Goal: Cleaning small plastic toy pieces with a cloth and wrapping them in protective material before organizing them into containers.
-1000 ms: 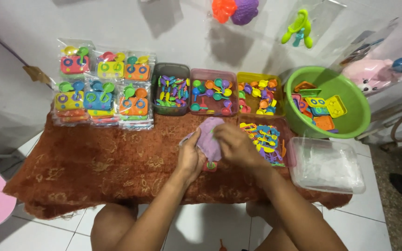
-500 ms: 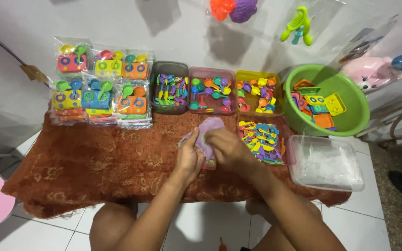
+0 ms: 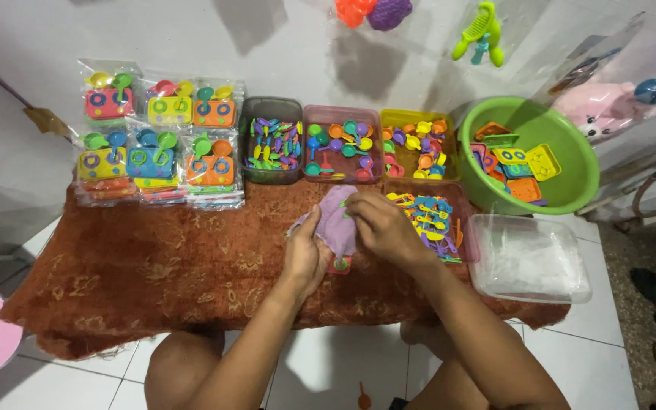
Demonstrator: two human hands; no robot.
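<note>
- Left hand: fingers closed on the left edge of a purple bag, pinning it against the brown cloth.
- Right hand: fingers curled together on the bag's top right edge, thumb side toward the left hand.
- Bag: lies at the middle of the cloth, between both hands; a red toy piece shows at its lower edge, just below the hands.
- Tray of mixed toy parts: just right of the right hand.
- Three trays behind the hands: grey, pink, yellow, each with small coloured utensils.
- Packed toy sets: two rows at the cloth's far left corner.
- Green basin: far right, with toy stove pieces inside.
- Clear tub: near right edge of the cloth, in front of the basin.
</note>
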